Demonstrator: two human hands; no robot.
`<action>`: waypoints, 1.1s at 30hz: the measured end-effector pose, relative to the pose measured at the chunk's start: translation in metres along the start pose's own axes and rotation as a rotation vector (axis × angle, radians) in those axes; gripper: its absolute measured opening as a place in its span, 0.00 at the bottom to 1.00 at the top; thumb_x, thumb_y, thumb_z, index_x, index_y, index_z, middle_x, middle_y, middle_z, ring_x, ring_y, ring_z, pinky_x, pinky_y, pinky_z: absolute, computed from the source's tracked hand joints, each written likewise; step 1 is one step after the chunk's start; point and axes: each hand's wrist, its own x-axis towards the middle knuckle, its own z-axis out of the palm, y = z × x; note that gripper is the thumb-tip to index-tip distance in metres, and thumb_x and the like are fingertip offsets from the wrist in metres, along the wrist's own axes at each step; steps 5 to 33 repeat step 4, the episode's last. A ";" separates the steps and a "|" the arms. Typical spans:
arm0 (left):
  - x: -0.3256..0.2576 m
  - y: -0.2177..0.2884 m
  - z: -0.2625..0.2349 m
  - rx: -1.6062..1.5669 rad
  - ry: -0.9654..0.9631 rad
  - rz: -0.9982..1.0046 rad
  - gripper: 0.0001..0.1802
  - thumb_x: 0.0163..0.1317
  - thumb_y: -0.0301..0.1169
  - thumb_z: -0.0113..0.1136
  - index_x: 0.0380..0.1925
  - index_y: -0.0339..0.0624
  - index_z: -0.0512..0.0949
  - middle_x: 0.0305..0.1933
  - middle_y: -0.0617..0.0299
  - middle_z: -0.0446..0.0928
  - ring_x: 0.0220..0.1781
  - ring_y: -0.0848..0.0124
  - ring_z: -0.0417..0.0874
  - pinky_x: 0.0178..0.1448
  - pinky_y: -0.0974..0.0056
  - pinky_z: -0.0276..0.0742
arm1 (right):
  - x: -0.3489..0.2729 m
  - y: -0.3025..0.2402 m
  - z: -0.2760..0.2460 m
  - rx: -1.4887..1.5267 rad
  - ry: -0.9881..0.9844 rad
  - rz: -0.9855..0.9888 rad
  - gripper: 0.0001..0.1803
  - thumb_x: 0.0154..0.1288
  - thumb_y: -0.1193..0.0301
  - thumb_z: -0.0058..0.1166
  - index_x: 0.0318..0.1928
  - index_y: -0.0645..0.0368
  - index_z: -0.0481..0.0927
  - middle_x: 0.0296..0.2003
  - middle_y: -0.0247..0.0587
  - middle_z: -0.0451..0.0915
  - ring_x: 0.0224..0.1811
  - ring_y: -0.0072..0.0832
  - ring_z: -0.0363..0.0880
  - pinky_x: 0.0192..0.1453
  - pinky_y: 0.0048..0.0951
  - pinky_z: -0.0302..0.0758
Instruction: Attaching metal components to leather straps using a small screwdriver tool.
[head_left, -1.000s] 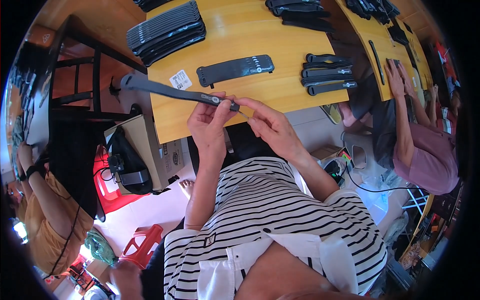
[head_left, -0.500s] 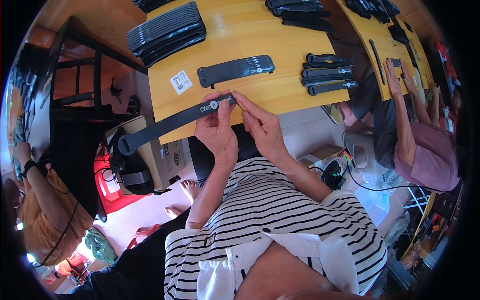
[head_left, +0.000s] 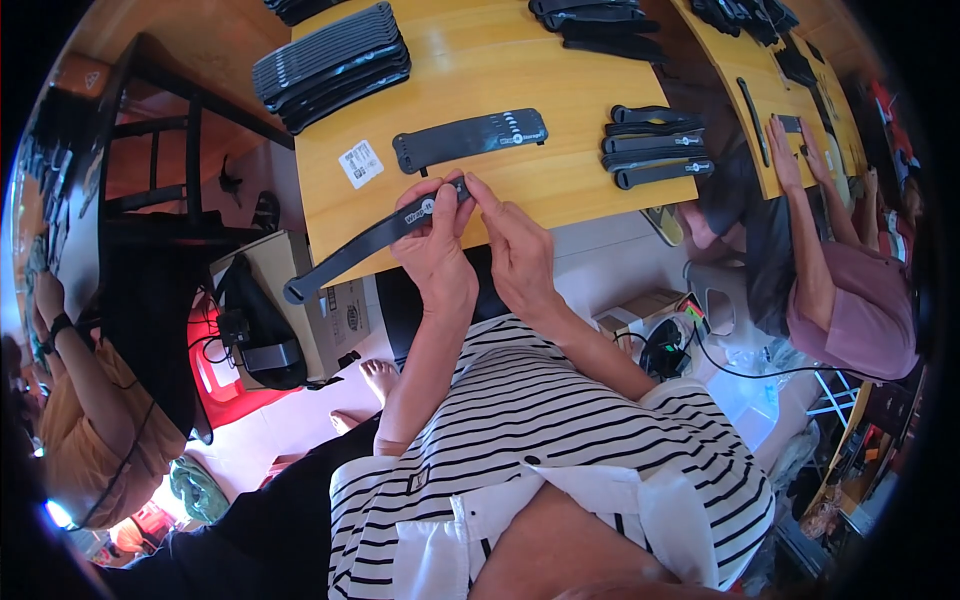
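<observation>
A black strap [head_left: 355, 250] with white print and a slotted, rounded end slants over the near edge of the wooden table [head_left: 580, 85]. My left hand [head_left: 440, 262] pinches it near its printed end, thumb on top. My right hand [head_left: 520, 255] is closed at the tip of that same end, thumb and forefinger against it; the exact grip is partly hidden by the fingers. The slotted end hangs free to the left. Just beyond my hands lies a flat row of overlapping black straps [head_left: 470, 142].
A tall stack of black straps [head_left: 335, 70] stands at the back left, with a white label [head_left: 360, 163] nearer me. Smaller strap bundles [head_left: 655, 148] lie at the right edge. Co-workers sit left and right; one's hands [head_left: 785, 150] rest on another table. A cardboard box [head_left: 345, 315] stands below.
The strap's slotted end has swung right and bends down more. My right hand has shifted slightly left, with its fingers curled closer to the strap's tip.
</observation>
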 end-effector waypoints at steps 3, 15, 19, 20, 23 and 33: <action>0.000 -0.005 0.002 -0.055 0.013 -0.015 0.08 0.59 0.21 0.54 0.39 0.36 0.72 0.43 0.52 0.75 0.46 0.67 0.79 0.47 0.70 0.80 | 0.001 0.000 0.009 0.343 0.043 0.075 0.22 0.63 0.79 0.43 0.58 0.54 0.69 0.39 0.50 0.78 0.38 0.36 0.80 0.38 0.24 0.74; -0.001 -0.005 0.002 -0.064 0.027 -0.022 0.08 0.59 0.21 0.54 0.40 0.36 0.72 0.44 0.52 0.75 0.46 0.67 0.78 0.47 0.70 0.80 | 0.000 -0.001 0.008 0.431 -0.013 0.191 0.21 0.65 0.77 0.43 0.59 0.55 0.68 0.47 0.51 0.76 0.48 0.35 0.78 0.45 0.22 0.73; -0.001 -0.005 0.002 -0.064 0.027 -0.022 0.08 0.59 0.21 0.54 0.40 0.36 0.72 0.44 0.52 0.75 0.46 0.67 0.78 0.47 0.70 0.80 | 0.000 -0.001 0.008 0.431 -0.013 0.191 0.21 0.65 0.77 0.43 0.59 0.55 0.68 0.47 0.51 0.76 0.48 0.35 0.78 0.45 0.22 0.73; -0.001 -0.005 0.002 -0.064 0.027 -0.022 0.08 0.59 0.21 0.54 0.40 0.36 0.72 0.44 0.52 0.75 0.46 0.67 0.78 0.47 0.70 0.80 | 0.000 -0.001 0.008 0.431 -0.013 0.191 0.21 0.65 0.77 0.43 0.59 0.55 0.68 0.47 0.51 0.76 0.48 0.35 0.78 0.45 0.22 0.73; -0.001 -0.005 0.002 -0.064 0.027 -0.022 0.08 0.59 0.21 0.54 0.40 0.36 0.72 0.44 0.52 0.75 0.46 0.67 0.78 0.47 0.70 0.80 | 0.000 -0.001 0.008 0.431 -0.013 0.191 0.21 0.65 0.77 0.43 0.59 0.55 0.68 0.47 0.51 0.76 0.48 0.35 0.78 0.45 0.22 0.73; -0.001 -0.005 0.002 -0.064 0.027 -0.022 0.08 0.59 0.21 0.54 0.40 0.36 0.72 0.44 0.52 0.75 0.46 0.67 0.78 0.47 0.70 0.80 | 0.000 -0.001 0.008 0.431 -0.013 0.191 0.21 0.65 0.77 0.43 0.59 0.55 0.68 0.47 0.51 0.76 0.48 0.35 0.78 0.45 0.22 0.73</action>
